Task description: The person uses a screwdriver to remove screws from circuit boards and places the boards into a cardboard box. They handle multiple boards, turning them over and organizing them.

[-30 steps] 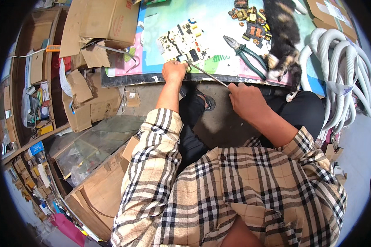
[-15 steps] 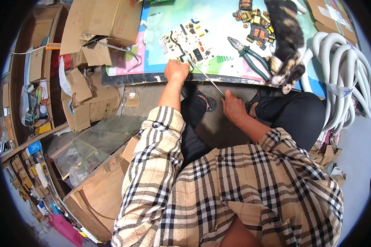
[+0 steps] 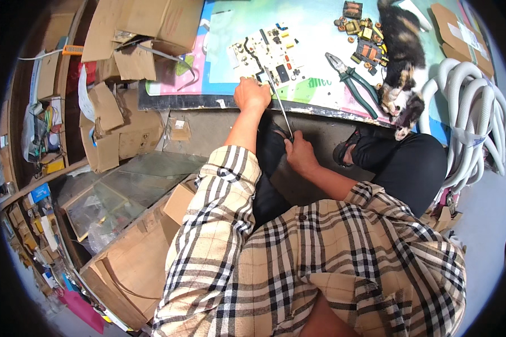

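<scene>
Near the table's front edge lies a pale circuit board (image 3: 267,53) studded with small parts. My left hand (image 3: 252,94) is closed on the board's near edge. A long screwdriver (image 3: 281,106), seen as a thin metal shaft, slants from the board's near side down to my right hand (image 3: 301,154). My right fingers are wrapped round its lower end, and its handle is hidden in the fist. The tip lies against or just over the board beside my left fingers; I cannot tell which. Pliers (image 3: 354,84) with dark green handles rest to the right of the board.
A cat (image 3: 402,56) lies on the table (image 3: 225,102), next to a pile of copper-wound coils (image 3: 368,50). Coiled white corrugated hose (image 3: 466,112) stands at the right. Cardboard boxes (image 3: 163,25) crowd the left side, with glass sheets (image 3: 152,174) below.
My right hand has moved left, so the screwdriver now stands steeper against the board. My left hand keeps its hold. The whole view has shifted slightly.
</scene>
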Available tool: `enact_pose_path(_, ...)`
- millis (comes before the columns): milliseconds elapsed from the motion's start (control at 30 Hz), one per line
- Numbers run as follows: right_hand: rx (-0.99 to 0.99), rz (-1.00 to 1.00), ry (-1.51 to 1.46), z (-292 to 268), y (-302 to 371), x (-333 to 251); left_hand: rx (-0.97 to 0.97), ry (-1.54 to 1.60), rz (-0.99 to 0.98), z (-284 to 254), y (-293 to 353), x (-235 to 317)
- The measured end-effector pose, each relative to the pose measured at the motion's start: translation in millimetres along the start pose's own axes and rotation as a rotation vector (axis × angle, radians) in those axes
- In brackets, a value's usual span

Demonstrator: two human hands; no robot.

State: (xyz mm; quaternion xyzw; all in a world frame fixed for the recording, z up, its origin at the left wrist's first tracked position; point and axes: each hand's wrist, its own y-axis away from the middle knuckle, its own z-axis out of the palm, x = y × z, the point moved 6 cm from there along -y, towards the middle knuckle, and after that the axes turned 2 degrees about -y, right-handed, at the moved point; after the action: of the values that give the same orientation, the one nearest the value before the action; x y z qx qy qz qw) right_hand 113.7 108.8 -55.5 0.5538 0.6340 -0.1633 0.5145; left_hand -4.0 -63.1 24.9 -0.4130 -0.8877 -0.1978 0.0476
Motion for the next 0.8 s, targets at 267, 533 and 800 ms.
enact_pose_path(267,-0.297,0.313,-0.287,-46,5,-41,0.082,-0.051,0.09,5,-8,-2)
enact_pose_path(533,-0.512,0.6,-0.869,-80,1,-78,0.094,-0.002,0.102,11,-11,-10)
enact_pose_path(800,-0.589,0.467,-0.527,-108,-4,-77,0.082,0.135,0.19,-1,-1,-10)
